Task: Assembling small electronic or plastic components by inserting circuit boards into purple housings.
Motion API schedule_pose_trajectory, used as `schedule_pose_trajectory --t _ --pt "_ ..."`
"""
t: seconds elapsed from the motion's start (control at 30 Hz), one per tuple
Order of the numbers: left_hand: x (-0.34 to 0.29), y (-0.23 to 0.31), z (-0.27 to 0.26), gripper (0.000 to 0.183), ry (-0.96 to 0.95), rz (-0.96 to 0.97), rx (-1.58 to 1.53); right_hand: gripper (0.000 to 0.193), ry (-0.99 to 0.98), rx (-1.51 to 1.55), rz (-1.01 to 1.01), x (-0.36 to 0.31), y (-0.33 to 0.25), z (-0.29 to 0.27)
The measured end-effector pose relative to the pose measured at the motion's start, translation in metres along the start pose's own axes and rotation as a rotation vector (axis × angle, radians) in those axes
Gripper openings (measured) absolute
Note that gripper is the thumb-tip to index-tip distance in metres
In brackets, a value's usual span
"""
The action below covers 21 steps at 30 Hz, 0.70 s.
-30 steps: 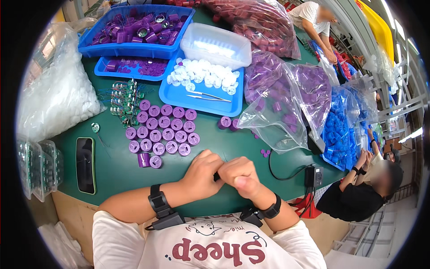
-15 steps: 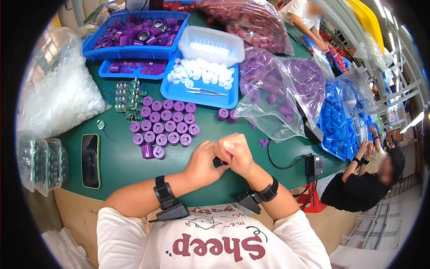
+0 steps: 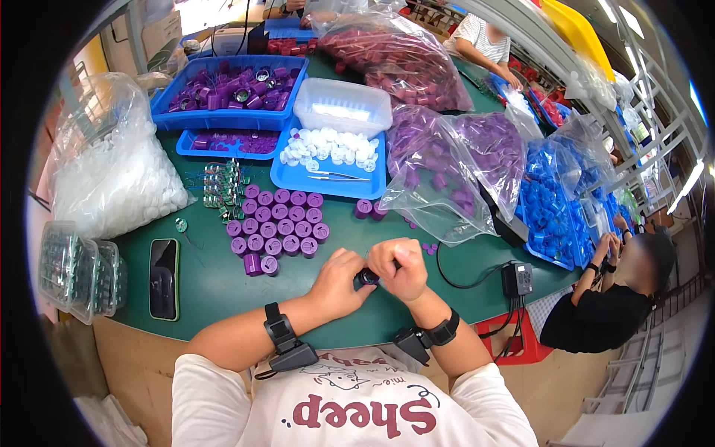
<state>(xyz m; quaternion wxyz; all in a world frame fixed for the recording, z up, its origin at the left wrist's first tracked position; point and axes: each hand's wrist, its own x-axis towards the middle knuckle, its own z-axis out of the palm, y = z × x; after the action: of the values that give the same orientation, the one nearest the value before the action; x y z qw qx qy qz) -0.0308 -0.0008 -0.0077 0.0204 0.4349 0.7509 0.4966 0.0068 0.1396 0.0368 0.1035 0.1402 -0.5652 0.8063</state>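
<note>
Over the near edge of the table my two hands meet in front of my chest. My left hand [image 3: 339, 283] is closed around a small round part [image 3: 366, 276] with a dark top, mostly hidden by the fingers. Right beside it, my right hand [image 3: 400, 270] is curled with its fingers pressed together at that part; what is in its fingers is hidden. Beyond my left hand stand several purple cylindrical caps [image 3: 281, 212] in close rows. A purple cylinder [image 3: 252, 264] lies on its side at their near corner.
Blue trays hold purple housings [image 3: 216, 97] and clear white discs with tweezers [image 3: 339, 179]. Bags of purple parts [image 3: 428, 167], red parts [image 3: 406, 67] and white pieces [image 3: 119, 175] surround the work area. Wired circuit boards [image 3: 222, 186], a phone [image 3: 164, 279] and a black box [image 3: 517, 279] lie around. Co-workers sit right.
My hands have drawn slightly apart at the top, and more of the dark round part shows between them. The whole view has shifted a little downward, showing more of the table's far side.
</note>
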Motion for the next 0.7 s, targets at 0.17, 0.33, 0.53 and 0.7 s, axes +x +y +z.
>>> schedule_pose_trajectory --t 0.17,0.33,0.53,0.7 --pt "0.000 0.000 0.000 0.027 0.006 0.013 -0.028 0.049 0.004 -0.041 0.053 0.002 0.008 0.001" --pt "0.002 0.003 0.000 0.027 0.045 0.052 -0.032 0.049 0.028 -0.151 0.168 0.012 0.008 0.006" --pt "0.004 0.001 -0.018 0.034 -0.070 -0.491 -0.873 0.058 0.185 0.552 -0.078 0.021 -0.047 -0.022" --pt "0.018 0.009 -0.047 0.012 -0.140 -0.710 -1.399 0.056 0.266 0.537 -0.182 0.009 -0.078 -0.051"
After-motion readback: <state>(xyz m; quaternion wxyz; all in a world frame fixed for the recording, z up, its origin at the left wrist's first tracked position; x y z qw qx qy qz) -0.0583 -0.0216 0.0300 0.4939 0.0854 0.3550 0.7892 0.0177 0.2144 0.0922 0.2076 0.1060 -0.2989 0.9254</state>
